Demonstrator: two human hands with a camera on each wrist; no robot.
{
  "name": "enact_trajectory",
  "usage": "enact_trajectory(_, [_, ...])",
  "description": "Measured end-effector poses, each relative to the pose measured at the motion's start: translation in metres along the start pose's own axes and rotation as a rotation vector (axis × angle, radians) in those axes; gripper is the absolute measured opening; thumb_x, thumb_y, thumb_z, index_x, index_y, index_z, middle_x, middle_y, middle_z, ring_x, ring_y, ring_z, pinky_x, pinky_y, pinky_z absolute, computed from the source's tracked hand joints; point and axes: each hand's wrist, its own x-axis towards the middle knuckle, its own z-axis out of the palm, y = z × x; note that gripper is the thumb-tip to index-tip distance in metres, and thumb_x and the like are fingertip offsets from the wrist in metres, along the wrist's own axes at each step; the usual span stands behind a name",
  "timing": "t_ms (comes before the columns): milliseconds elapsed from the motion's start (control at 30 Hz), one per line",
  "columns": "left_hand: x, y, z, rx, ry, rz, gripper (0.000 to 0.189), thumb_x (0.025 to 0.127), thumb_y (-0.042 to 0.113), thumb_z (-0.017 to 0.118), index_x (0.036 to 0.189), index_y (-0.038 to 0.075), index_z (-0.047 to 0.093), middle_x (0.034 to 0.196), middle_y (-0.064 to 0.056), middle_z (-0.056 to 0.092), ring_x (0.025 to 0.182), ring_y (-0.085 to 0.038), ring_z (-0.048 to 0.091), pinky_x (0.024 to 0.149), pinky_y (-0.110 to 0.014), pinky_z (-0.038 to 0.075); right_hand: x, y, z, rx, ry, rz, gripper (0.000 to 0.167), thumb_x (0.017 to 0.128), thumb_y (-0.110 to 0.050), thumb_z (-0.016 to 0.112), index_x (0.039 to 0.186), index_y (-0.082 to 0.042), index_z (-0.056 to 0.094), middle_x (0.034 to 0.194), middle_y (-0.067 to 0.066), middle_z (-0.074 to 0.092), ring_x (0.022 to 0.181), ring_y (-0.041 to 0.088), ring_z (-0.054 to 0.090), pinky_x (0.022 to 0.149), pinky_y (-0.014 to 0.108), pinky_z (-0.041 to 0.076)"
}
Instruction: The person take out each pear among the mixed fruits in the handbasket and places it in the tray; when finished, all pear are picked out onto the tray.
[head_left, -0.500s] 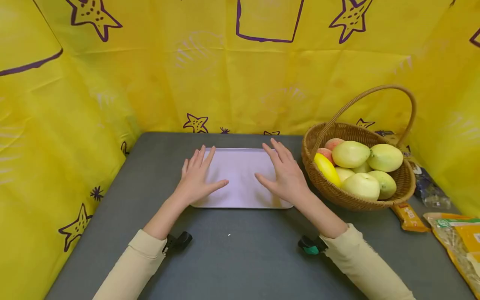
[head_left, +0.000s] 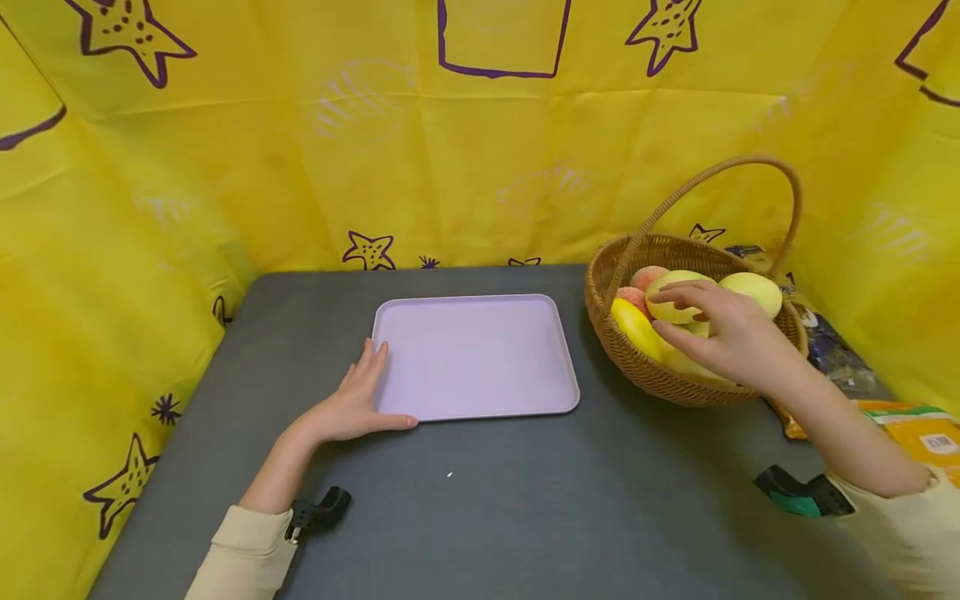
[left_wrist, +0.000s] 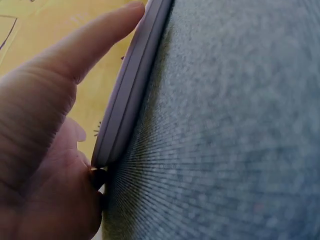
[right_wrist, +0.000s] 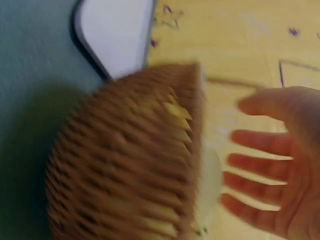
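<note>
A shallow lavender tray (head_left: 480,358) lies on the grey table. My left hand (head_left: 348,408) rests at its left front corner, fingers extended along the left side and thumb along the front edge. In the left wrist view the thumb (left_wrist: 95,37) touches the tray's rim (left_wrist: 127,90). Over the wicker basket (head_left: 637,358) hovers my right hand (head_left: 738,337), fingers spread and holding nothing. Beneath and beside it are a pale green-yellow fruit (head_left: 667,310), a bright yellow fruit (head_left: 632,325), peaches (head_left: 647,277) and another pale fruit (head_left: 752,292). The hand hides part of the pile.
The basket's tall arched handle (head_left: 720,171) rises behind the right hand. Orange and clear packaging (head_left: 918,433) lies at the table's right side, partly behind the right forearm. Yellow patterned cloth (head_left: 480,167) hangs around the back and sides of the table.
Both hands were over the tray. The left has moved to its left front corner, and the right has swung right, over the fruit basket. The head view has shifted slightly.
</note>
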Motion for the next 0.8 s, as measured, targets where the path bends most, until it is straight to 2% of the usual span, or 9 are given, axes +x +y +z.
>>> enact_trajectory(100, [-0.003,-0.007,0.0,-0.005,-0.009,0.012,0.128,0.074,0.057,0.078,0.155,0.002,-0.005,0.158,-0.02,-0.023,0.143,-0.047,-0.013,0.111,-0.063,-0.002,-0.002,0.018,-0.014,-0.043,-0.147,0.031,0.035,0.086,-0.019,0.075,0.117,-0.006,0.066,0.112,0.011,0.066,0.093,0.029,0.062,0.071,0.044,0.051])
enact_trajectory(200, [-0.003,-0.013,0.002,-0.008,-0.004,0.025,0.128,0.074,0.057,0.079,0.155,0.004,-0.004,0.158,-0.018,-0.023,0.143,-0.048,-0.011,0.111,-0.064,-0.001,-0.002,0.032,-0.025,-0.06,-0.289,0.057,0.039,0.087,-0.024,0.075,0.12,-0.005,0.065,0.108,0.011,0.066,0.09,0.024,0.061,0.069,0.039,0.049])
enact_trajectory(433, [-0.001,-0.018,0.005,-0.026,0.024,0.025,0.118,0.078,0.053,0.076,0.156,0.005,0.002,0.16,-0.015,-0.02,0.141,-0.054,-0.002,0.108,-0.068,0.002,0.002,0.045,-0.031,-0.005,-0.58,0.125,0.055,0.087,-0.041,0.072,0.128,-0.005,0.061,0.119,0.005,0.065,0.098,0.02,0.062,0.078,0.039,0.05])
enact_trajectory(500, [-0.001,-0.018,0.005,-0.031,0.028,0.021,0.116,0.079,0.053,0.075,0.156,0.005,0.003,0.16,-0.014,-0.019,0.141,-0.053,-0.002,0.107,-0.069,0.002,0.004,0.046,-0.029,0.009,-0.638,0.12,0.058,0.086,-0.044,0.073,0.128,-0.006,0.061,0.119,0.003,0.064,0.098,0.017,0.061,0.079,0.038,0.05])
enact_trajectory(600, [-0.001,-0.018,0.005,-0.039,0.028,0.017,0.115,0.08,0.052,0.075,0.156,0.005,0.004,0.16,-0.013,-0.019,0.141,-0.052,-0.002,0.107,-0.07,0.002,0.008,0.049,-0.027,0.004,-0.709,0.1,0.053,0.085,-0.043,0.074,0.125,-0.011,0.062,0.11,-0.004,0.064,0.091,0.009,0.058,0.076,0.031,0.049])
enact_trajectory(700, [-0.001,-0.017,0.005,-0.045,0.027,0.011,0.114,0.08,0.052,0.075,0.156,0.005,0.005,0.16,-0.014,-0.019,0.142,-0.052,-0.002,0.107,-0.07,0.002,0.012,0.05,-0.025,-0.011,-0.759,0.082,0.048,0.084,-0.042,0.074,0.122,-0.015,0.062,0.103,-0.008,0.062,0.087,0.006,0.055,0.075,0.027,0.047])
enact_trajectory(800, [-0.001,-0.016,0.004,-0.046,0.026,0.005,0.114,0.08,0.052,0.075,0.157,0.006,0.005,0.16,-0.013,-0.019,0.142,-0.051,-0.002,0.106,-0.07,0.003,0.015,0.051,-0.025,-0.031,-0.784,0.076,0.047,0.084,-0.043,0.074,0.121,-0.017,0.062,0.104,-0.009,0.062,0.089,0.007,0.055,0.075,0.028,0.047])
